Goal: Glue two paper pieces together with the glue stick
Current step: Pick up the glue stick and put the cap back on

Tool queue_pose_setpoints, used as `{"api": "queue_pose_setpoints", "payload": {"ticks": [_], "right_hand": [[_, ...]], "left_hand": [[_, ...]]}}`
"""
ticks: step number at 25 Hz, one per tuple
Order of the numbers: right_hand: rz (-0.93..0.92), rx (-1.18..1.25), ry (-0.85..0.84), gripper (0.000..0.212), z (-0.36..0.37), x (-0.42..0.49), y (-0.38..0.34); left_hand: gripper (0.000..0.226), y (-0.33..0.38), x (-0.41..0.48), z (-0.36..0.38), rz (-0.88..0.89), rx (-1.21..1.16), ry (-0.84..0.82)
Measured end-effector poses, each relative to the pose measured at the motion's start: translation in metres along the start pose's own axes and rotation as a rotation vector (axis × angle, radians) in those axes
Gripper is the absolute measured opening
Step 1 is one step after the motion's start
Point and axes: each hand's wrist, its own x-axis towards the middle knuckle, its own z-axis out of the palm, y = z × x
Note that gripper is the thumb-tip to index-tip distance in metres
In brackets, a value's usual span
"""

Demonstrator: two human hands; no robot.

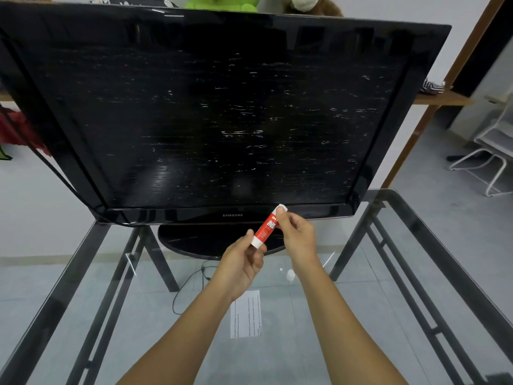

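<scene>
Broadly, the scene is filled by a black television that stands on its oval base at the far end of a glass table, with a pale tiled floor and a cable seen through the glass, a wooden shelf frame to the right and white chairs beyond it. Nearer, one lined paper piece is seen flat on the glass, below and just behind the hands; a second piece cannot be made out. Above it, the glue stick is held in the air between both hands, its long axis tilted from lower left to upper right. Its lower end is pinched by the left hand, while the white upper end is gripped by the fingers of the right hand. Whether the upper end is a cap cannot be told; a small white round thing lies on the glass nearby. The paper is judged nearer the left arm, so the stick would be brought down and toward the body.
</scene>
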Motion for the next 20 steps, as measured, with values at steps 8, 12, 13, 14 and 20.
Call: {"api": "queue_pose_setpoints", "payload": {"ticks": [8, 12, 13, 14, 20], "right_hand": [[-0.043, 0.016, 0.068, 0.031, 0.007, 0.000, -0.002], [-0.060, 0.001, 0.090, 0.029, 0.008, -0.004, -0.003], [-0.062, 0.011, 0.098, 0.031, 0.008, -0.005, -0.004], [-0.069, 0.015, 0.091, 0.033, 0.007, -0.006, -0.004], [-0.085, -0.040, -0.014, 0.045, 0.011, -0.013, -0.001]], "left_hand": [[0.036, -0.011, -0.001, 0.000, 0.324, 0.476, 0.115], [0.045, -0.003, 0.001, 0.000, 0.107, 0.462, 0.074], [0.045, -0.002, 0.001, 0.001, 0.113, 0.489, 0.057], [0.045, -0.002, 0.001, 0.001, 0.139, 0.517, 0.044], [0.045, -0.003, 0.000, 0.005, 0.277, 0.678, 0.100]]}}
